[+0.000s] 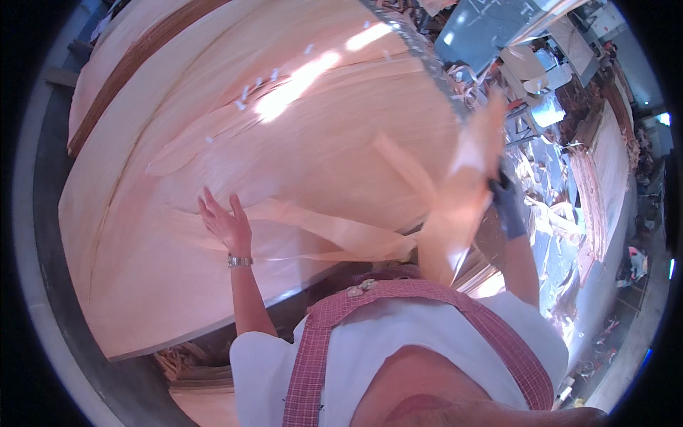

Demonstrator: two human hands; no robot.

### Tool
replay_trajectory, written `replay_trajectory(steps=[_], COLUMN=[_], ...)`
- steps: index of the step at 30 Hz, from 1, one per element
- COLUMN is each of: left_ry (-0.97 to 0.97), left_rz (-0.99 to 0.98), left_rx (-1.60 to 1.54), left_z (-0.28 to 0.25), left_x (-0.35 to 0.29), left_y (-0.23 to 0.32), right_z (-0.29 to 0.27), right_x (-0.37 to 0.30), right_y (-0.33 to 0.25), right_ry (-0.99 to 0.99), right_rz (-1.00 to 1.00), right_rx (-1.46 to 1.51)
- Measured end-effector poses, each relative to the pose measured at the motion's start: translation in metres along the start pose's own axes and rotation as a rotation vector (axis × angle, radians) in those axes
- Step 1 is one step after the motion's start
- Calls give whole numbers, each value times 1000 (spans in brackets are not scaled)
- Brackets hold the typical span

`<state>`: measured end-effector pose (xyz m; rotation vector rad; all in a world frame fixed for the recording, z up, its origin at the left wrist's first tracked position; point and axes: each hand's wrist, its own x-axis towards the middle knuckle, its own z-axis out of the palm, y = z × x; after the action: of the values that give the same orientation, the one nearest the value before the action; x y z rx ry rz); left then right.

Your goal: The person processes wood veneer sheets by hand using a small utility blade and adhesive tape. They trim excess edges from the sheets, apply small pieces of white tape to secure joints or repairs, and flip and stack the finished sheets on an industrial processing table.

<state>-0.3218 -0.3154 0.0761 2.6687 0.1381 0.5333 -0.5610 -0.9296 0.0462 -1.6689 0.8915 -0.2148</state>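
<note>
Head view showed the left hand (226, 222), bare, wide open and holding nothing, over a broad stack of pale thin sheets (306, 149); contact could not be told. The right hand (505, 203), dark-gloved and blurred, gripped a loose pale sheet (452, 213) raised at the stack's right edge, its fingers' exact curl unclear.

Bare left hand (228, 226) and gloved right hand (506, 204) at a broad sheet (313, 153)
The left, spread wide, is over the sheet, a watch (240, 261) at its wrist; the right holds a blurred strip (455, 206) near the sheet's edge. Pale scraps (560, 222) lie farther right.
</note>
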Motion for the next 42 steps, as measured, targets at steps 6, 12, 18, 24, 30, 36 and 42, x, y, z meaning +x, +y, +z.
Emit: replay_trajectory(steps=[6,12,18,24,30,36,42], left_ry=[-383,-541,-1142,-1595,-1544,-1121,-450], left_rz=[-334,455,1139,365,-86,-1066,-1240], left_rx=[142,64,-408,-658,-431,-1074,-25], left_z=[89,109,226,284,282,323,288], left_x=[-148,-215,-272,-305,-332,-470,-448], left_y=[117,304,440,492,523,546,656], right_z=[-520,-587,-682,-455,-343,-214,-65], right_x=[-30,13,168,284,422,586,627], right_y=[142,74,74,126,54,10,-88], right_ry=[849,929,388,-18,-464,-1005,-1401], right_rz=[-242,387,-136,-479,-600,-1218,-1542], right_rx=[-1596,-1194,-1602,-1211,-1153,-1070,-1000])
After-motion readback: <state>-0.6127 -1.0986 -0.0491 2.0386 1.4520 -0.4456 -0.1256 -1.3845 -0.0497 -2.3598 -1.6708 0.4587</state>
